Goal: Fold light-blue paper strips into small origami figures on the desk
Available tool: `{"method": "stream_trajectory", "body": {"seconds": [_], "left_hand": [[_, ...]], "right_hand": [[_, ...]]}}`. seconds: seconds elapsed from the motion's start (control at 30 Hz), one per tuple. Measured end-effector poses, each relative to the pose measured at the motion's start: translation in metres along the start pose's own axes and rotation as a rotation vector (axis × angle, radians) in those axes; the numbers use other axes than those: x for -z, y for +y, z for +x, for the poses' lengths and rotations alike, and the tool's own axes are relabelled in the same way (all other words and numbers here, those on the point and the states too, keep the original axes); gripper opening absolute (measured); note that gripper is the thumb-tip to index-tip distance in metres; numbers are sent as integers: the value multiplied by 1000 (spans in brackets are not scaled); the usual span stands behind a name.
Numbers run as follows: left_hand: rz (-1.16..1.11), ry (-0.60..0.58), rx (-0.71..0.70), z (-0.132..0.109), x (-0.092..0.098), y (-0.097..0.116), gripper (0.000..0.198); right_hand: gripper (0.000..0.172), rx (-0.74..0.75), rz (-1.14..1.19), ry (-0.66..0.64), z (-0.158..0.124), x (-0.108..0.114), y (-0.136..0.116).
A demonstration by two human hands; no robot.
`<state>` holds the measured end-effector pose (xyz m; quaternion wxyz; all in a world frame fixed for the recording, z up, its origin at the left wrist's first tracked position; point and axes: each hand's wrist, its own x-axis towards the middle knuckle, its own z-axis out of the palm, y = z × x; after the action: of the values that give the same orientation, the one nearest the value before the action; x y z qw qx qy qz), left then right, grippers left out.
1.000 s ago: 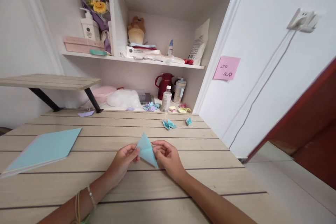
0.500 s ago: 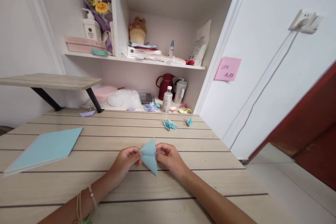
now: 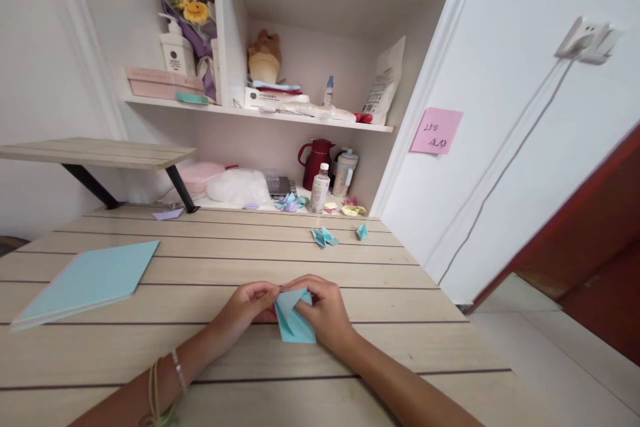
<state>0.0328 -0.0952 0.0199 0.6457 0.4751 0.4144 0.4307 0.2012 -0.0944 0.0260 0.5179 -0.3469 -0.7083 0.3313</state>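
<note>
A light-blue folded paper point(image 3: 295, 325) is held above the wooden table, its flaps partly apart. My left hand point(image 3: 254, 303) pinches its upper left corner between thumb and fingers. On the other side my right hand point(image 3: 323, 307) grips the paper, with the thumb inside the fold and the fingers over the top edge. The fingertips of both hands nearly meet at the top of the paper.
A stack of coloured sheets point(image 3: 93, 280) lies at the left of the table point(image 3: 240, 393). Small blue folded pieces point(image 3: 325, 236) and another blue piece point(image 3: 361, 231) sit farther back. Behind them stand a bottle point(image 3: 319, 188) and a red jug point(image 3: 317, 163). A raised wooden stand point(image 3: 100, 152) is at the back left.
The paper has turned from an upright pointed shape to a squarer one with an open fold. My hands have come closer together, and my right thumb has moved into the fold.
</note>
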Motion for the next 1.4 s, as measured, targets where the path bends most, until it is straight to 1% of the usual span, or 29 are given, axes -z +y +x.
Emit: {"method": "stream_trajectory", "body": {"seconds": [0.1, 0.2, 0.33, 0.43, 0.47, 0.57, 0.63, 0.7, 0.8, 0.9, 1.0, 1.1, 1.17, 1.27, 1.3, 1.4], "left_hand": [[5, -45, 22, -2, -1, 2, 30], [-8, -81, 39, -3, 0, 4, 32], [-7, -42, 49, -2, 1, 3, 24], [0, -23, 46, -2, 3, 3, 21], [-5, -17, 47, -2, 3, 3, 21], [-23, 11, 47, -2, 4, 2, 20], [-16, 20, 34, -1, 5, 1, 21], [17, 21, 8, 1, 6, -1, 22], [98, 40, -31, 4, 8, -7, 26], [154, 70, -51, 5, 8, -11, 26], [171, 67, -74, 3, 7, -10, 25], [185, 48, -64, 1, 6, -6, 29], [205, 54, -60, 1, 6, -4, 30], [240, 65, -85, 2, 7, -4, 26], [253, 58, -98, 2, 8, -5, 25], [298, -4, -132, 1, 8, -7, 23]], "right_hand": [[31, 34, -25, 49, -1, 2, 2], [29, 88, -43, 1, -1, 3, 3], [24, 76, -16, -42, 0, 3, 3], [20, -23, 99, -92, 2, 6, 5], [21, -75, 173, -135, 3, 7, 6], [30, -240, 402, -319, 5, 15, 8], [28, -307, 461, -386, 6, 20, 10], [23, -343, 469, -375, 7, 23, 11], [26, -384, 458, -311, 8, 21, 12], [25, -409, 435, -292, 8, 16, 13], [27, -423, 402, -270, 7, 13, 16], [28, -401, 319, -172, 6, 12, 22], [27, -384, 289, -134, 7, 13, 24], [26, -363, 319, -159, 8, 14, 24], [28, -363, 346, -170, 8, 13, 23], [42, -411, 402, -188, 6, 10, 19]]}}
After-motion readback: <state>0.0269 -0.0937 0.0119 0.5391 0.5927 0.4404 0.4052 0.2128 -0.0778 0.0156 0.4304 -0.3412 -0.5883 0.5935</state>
